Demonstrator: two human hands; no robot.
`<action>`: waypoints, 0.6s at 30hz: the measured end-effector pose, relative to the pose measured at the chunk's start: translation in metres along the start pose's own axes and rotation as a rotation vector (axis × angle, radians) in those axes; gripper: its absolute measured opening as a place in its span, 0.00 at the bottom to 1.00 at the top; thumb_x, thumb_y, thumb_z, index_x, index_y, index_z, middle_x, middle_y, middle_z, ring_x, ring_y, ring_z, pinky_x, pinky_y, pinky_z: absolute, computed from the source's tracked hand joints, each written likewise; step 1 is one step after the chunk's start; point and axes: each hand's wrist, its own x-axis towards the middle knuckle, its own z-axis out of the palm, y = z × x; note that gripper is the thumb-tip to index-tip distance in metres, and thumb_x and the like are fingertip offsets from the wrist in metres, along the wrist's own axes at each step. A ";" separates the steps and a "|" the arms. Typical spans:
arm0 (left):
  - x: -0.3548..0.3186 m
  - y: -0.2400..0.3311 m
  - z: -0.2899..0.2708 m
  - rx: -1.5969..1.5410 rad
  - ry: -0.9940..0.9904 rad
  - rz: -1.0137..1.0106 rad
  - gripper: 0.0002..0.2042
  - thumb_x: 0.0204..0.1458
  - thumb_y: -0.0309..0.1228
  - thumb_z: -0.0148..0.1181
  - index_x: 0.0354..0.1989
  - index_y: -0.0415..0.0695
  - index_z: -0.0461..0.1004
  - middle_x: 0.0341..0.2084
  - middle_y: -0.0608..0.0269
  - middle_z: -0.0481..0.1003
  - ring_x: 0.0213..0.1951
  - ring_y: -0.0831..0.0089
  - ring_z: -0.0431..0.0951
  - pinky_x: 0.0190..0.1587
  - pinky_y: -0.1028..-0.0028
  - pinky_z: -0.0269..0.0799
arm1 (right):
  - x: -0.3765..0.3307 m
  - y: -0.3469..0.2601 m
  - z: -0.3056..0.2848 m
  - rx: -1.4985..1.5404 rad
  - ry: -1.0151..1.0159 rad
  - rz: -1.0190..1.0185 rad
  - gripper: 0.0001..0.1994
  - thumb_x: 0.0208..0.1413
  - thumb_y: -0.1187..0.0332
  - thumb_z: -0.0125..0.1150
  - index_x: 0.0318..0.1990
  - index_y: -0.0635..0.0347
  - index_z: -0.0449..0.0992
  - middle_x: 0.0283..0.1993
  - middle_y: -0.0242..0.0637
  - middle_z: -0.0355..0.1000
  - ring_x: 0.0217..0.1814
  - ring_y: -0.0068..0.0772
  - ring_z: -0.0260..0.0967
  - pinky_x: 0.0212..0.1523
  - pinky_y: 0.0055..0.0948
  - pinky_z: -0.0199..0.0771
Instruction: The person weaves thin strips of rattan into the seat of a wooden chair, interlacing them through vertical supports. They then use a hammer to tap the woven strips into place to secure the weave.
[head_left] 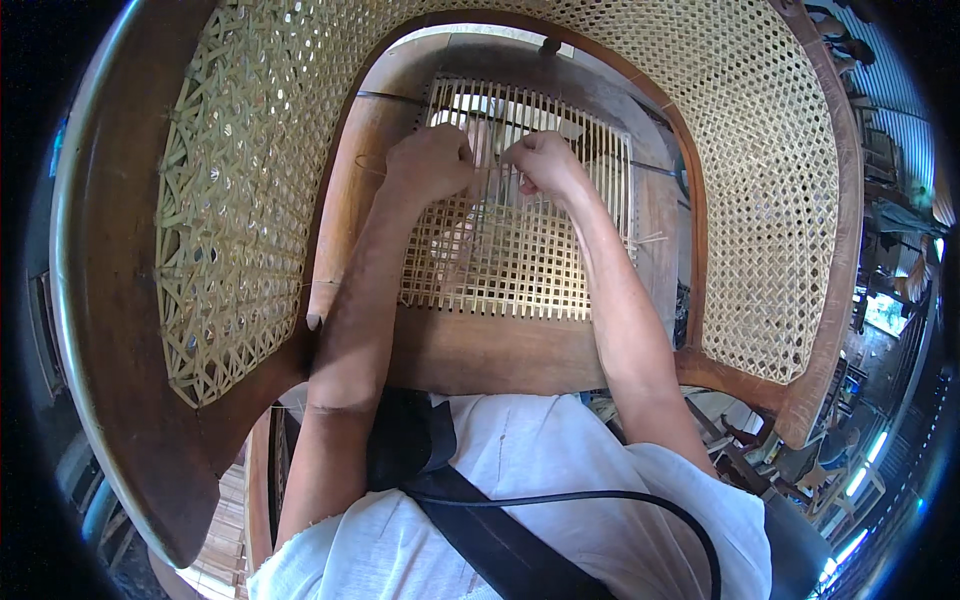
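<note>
White shirt (pixel 520 470) and black strap (pixel 480 530) lie nearest, below the seat frame (pixel 480 350). Woven cane panel (pixel 500 255) sits inside that frame, its far half only upright strands. Left hand (pixel 432 160) and right hand (pixel 540 160) are both fisted at the panel's far edge, apparently pinching a cane strand (pixel 487 150). Judgement: keep tension even and alternate over-under cleanly.
</note>
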 end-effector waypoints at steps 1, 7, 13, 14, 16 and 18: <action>0.001 -0.001 0.000 -0.016 -0.011 -0.013 0.09 0.46 0.33 0.63 0.32 0.42 0.82 0.35 0.51 0.81 0.41 0.55 0.82 0.46 0.61 0.75 | 0.001 0.003 -0.002 -0.004 -0.005 -0.022 0.10 0.55 0.70 0.61 0.29 0.71 0.79 0.20 0.34 0.68 0.17 0.24 0.66 0.20 0.28 0.73; 0.008 -0.004 -0.003 -0.041 -0.063 -0.078 0.10 0.46 0.34 0.64 0.32 0.40 0.82 0.36 0.49 0.80 0.41 0.55 0.81 0.47 0.60 0.75 | 0.013 0.006 -0.006 -0.363 0.032 -0.043 0.11 0.53 0.71 0.63 0.25 0.72 0.77 0.19 0.40 0.72 0.17 0.29 0.72 0.17 0.33 0.73; 0.008 -0.007 -0.002 -0.002 -0.090 -0.016 0.13 0.46 0.36 0.65 0.34 0.38 0.81 0.37 0.48 0.80 0.42 0.54 0.81 0.47 0.60 0.74 | 0.013 0.011 -0.007 -0.066 0.009 0.097 0.12 0.56 0.70 0.58 0.24 0.70 0.73 0.16 0.35 0.66 0.14 0.27 0.64 0.16 0.31 0.67; 0.007 -0.003 -0.003 -0.001 -0.085 -0.022 0.13 0.46 0.36 0.65 0.34 0.38 0.81 0.36 0.48 0.80 0.42 0.53 0.81 0.47 0.60 0.74 | 0.015 0.017 -0.007 0.017 0.006 0.118 0.12 0.57 0.70 0.58 0.24 0.69 0.73 0.16 0.34 0.65 0.14 0.26 0.62 0.16 0.31 0.66; 0.004 -0.002 -0.001 0.008 -0.066 -0.021 0.13 0.46 0.35 0.65 0.35 0.38 0.80 0.36 0.48 0.80 0.42 0.53 0.81 0.47 0.60 0.74 | 0.015 0.016 -0.005 -0.037 0.010 0.098 0.11 0.57 0.70 0.57 0.26 0.69 0.74 0.17 0.32 0.64 0.15 0.26 0.61 0.17 0.31 0.64; 0.007 -0.006 0.006 0.021 -0.023 0.000 0.13 0.46 0.35 0.65 0.36 0.38 0.80 0.37 0.48 0.80 0.42 0.53 0.81 0.48 0.60 0.74 | 0.012 0.016 -0.003 -0.070 0.002 0.031 0.10 0.57 0.70 0.57 0.30 0.70 0.77 0.18 0.32 0.65 0.17 0.25 0.63 0.18 0.30 0.66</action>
